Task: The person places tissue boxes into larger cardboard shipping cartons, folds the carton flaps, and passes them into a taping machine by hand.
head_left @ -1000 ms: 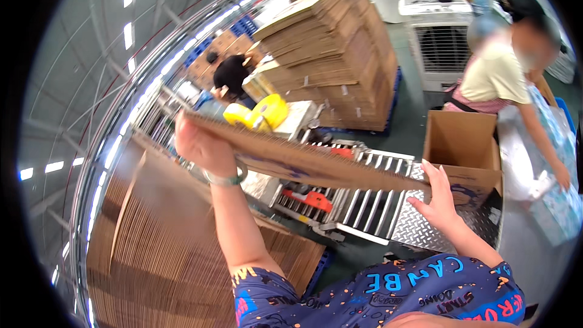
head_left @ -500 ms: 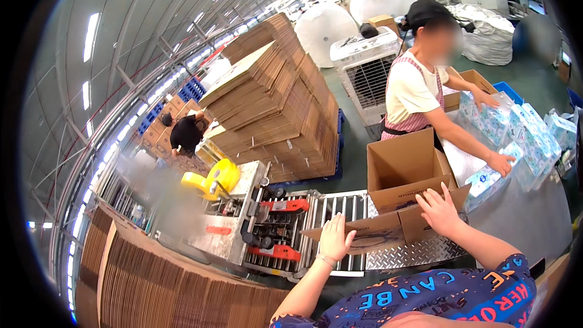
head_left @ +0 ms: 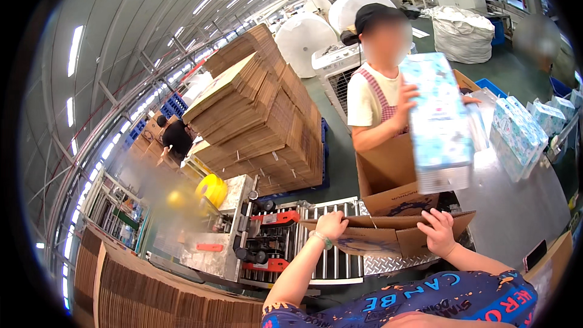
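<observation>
Brown corrugated cardboard carton [head_left: 385, 244], narrow and only partly unfolded, dark blue print on the near face, held across the front of the body above a diamond-patterned metal plate [head_left: 395, 265] and a conveyor of silver rollers [head_left: 340, 263]. At its left end, left hand [head_left: 331, 226] with fingers curled over the upper edge, gripping the board; pale green bracelet [head_left: 327, 243] at the wrist. Near its right end, right hand [head_left: 438, 232] with fingers slightly spread and bent against the board near the upper edge; impossible to tell whether pinching it or merely pressing. Just beyond, a tall, open-topped brown cardboard box [head_left: 392, 200], close behind the carton. Above that box, a tall light-blue-and-white wrapped pack [head_left: 434, 112], blurred at its lower end, in the hands of a co-worker in a black cap, cream top and red-checked apron [head_left: 371, 100]. To the right, a smooth grey metal counter [head_left: 516, 203], with more blue-and-white wrapped packs [head_left: 516, 129] toward its far side. Left of the rollers, red-orange metal guides [head_left: 270, 265] and a bright yellow roll of tape [head_left: 212, 189]. Farther back, a high stack of flattened brown cardboard [head_left: 261, 124] on a blue pallet [head_left: 326, 152]; at lower left, upright brown cardboard sheets [head_left: 161, 294] in a tight row.
</observation>
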